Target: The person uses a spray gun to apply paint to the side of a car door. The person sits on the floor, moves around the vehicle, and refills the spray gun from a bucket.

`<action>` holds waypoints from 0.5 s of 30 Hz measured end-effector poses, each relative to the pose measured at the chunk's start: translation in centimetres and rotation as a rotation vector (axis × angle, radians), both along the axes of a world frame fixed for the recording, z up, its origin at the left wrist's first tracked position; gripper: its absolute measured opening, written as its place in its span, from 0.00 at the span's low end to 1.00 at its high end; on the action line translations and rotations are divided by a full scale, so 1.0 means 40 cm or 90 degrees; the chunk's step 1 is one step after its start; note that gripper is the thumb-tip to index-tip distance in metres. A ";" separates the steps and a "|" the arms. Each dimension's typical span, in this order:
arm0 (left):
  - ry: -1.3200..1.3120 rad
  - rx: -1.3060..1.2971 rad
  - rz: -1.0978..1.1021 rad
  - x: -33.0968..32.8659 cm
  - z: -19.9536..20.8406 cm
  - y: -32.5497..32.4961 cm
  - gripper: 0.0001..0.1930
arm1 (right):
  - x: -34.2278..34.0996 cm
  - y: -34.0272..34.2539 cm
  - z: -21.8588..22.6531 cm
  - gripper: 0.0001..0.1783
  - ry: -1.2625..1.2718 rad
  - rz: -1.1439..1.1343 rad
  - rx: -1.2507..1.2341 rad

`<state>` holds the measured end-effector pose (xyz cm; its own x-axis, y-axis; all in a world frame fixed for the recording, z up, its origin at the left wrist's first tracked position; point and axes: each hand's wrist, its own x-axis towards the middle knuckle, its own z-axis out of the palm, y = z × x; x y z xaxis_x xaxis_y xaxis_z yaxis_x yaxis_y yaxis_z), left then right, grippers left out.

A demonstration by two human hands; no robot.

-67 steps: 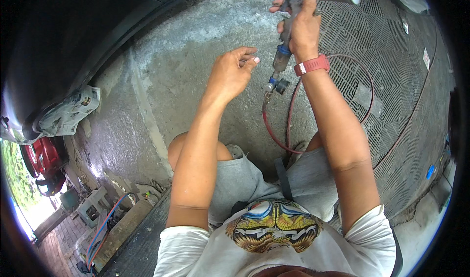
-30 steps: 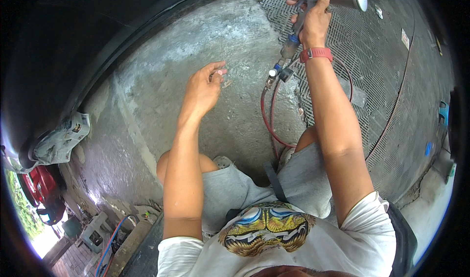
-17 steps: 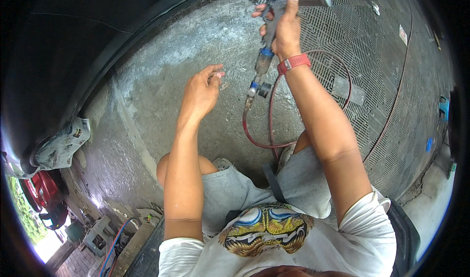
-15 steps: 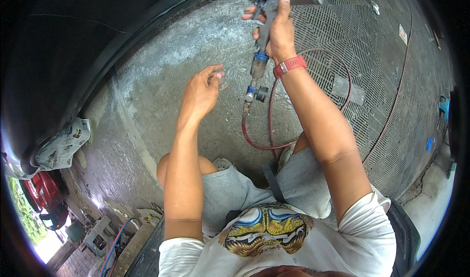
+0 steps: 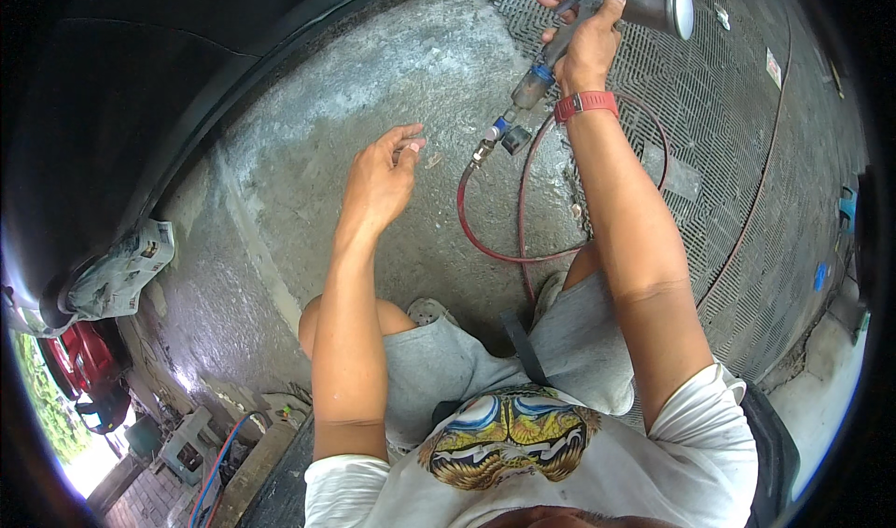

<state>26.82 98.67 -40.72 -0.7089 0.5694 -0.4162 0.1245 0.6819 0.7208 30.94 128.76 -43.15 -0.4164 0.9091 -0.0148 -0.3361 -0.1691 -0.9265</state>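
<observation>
My right hand [image 5: 590, 50] is wrapped round the grip of a metal spray gun [image 5: 563, 41] at the top, with some fingertips out on its trigger side. The gun's silver cup [image 5: 646, 6] points to the right. From the grip hangs a clear air filter with a blue ring [image 5: 534, 87], then a small round gauge [image 5: 514, 139] and a dark red air hose [image 5: 463, 215]. My left hand [image 5: 381, 178] hovers over the concrete, holding nothing, fingers loosely stretched and thumb near them. Nearest to it on the left is a dark, curved vehicle panel [image 5: 140, 80].
The hose loops over dark grid matting [image 5: 728, 145] on the right. Newspaper [image 5: 126, 267] covers part of the vehicle's lower left end. Beyond stand a red vehicle [image 5: 89, 360] and a grey plastic stool [image 5: 189, 444]. A blue scrap [image 5: 820, 276] lies far right.
My right hand has moved right with the spray gun, which is now tilted more. The filter and hose have swung along with it. My left hand has barely moved.
</observation>
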 end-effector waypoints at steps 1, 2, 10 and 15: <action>0.005 -0.002 -0.002 0.001 0.004 0.000 0.19 | -0.002 -0.005 -0.002 0.42 0.014 -0.003 -0.008; 0.010 -0.003 -0.005 0.002 0.008 0.002 0.19 | -0.005 -0.011 -0.004 0.42 0.028 -0.006 -0.016; 0.031 0.016 0.004 0.010 -0.002 0.008 0.19 | -0.055 -0.208 -0.024 0.43 -0.071 0.249 -0.078; 0.028 0.019 0.001 0.012 0.010 -0.011 0.20 | -0.095 -0.248 -0.052 0.45 -0.047 0.180 -0.058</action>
